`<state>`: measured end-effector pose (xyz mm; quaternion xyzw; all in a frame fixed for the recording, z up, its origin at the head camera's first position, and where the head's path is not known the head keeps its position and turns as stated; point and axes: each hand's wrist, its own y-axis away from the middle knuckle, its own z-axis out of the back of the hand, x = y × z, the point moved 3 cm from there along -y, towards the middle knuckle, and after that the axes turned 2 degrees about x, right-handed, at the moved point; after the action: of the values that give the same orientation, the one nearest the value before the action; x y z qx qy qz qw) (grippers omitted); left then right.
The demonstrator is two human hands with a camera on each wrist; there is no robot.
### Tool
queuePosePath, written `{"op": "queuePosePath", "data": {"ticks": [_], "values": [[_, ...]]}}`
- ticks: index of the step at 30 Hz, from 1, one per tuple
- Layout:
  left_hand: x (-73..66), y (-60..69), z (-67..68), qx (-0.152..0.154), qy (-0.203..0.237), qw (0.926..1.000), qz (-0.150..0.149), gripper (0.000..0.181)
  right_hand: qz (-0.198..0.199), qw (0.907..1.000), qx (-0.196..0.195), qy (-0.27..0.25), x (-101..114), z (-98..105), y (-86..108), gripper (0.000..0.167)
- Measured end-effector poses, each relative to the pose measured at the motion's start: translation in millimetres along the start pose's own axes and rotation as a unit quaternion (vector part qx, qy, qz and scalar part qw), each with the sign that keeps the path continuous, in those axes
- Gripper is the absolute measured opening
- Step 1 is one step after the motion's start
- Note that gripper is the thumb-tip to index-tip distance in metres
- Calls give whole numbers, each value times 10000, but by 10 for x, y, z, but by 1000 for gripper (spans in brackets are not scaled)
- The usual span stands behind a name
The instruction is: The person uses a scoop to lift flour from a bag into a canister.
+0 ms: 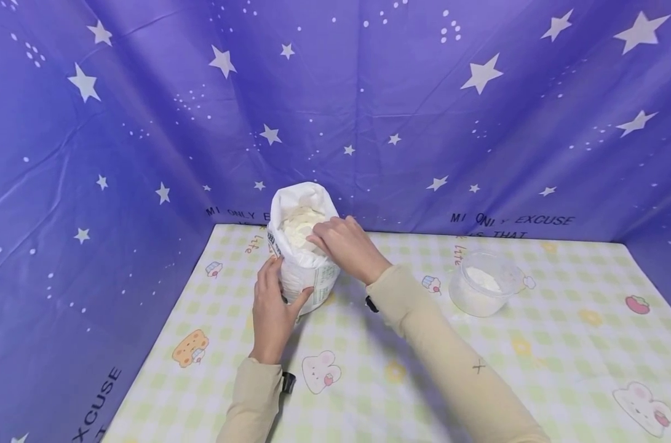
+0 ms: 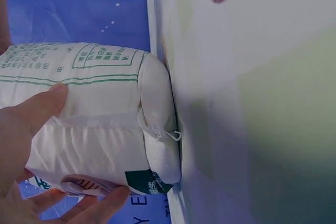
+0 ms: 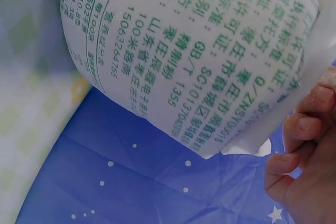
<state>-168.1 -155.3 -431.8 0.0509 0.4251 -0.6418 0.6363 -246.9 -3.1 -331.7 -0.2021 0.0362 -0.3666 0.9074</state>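
A white cloth-like flour bag, printed in green, stands upright with its top folded out. Pale flour fills its mouth. My left hand grips the bag low on its side; in the left wrist view the thumb presses one face and the fingers spread round the other. My right hand is at the near right rim, its fingertips over the flour. In the right wrist view its fingers are curled beside the bag's rim. Whether they pinch something is hidden.
To the right, a clear round plastic tub holds some white powder. A checked cloth with cartoon prints covers the table. Blue star-printed curtains rise behind the table and along its left side, close behind the bag.
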Motion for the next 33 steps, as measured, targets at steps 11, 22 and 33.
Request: {"op": "queuePosePath", "data": {"ticks": [11, 22, 33], "values": [[-2, -3, 3, 136, 37, 9998, 140, 85, 86, 9999, -124, -50, -1, -69, -37, 32], [11, 18, -4, -12, 34, 10000, 40, 84, -272, 9994, -157, -126, 16, -128, -24, 33], [2, 11, -1, 57, 93, 9999, 18, 85, -462, 9958, -571, -548, -17, -113, 78, 30]]}}
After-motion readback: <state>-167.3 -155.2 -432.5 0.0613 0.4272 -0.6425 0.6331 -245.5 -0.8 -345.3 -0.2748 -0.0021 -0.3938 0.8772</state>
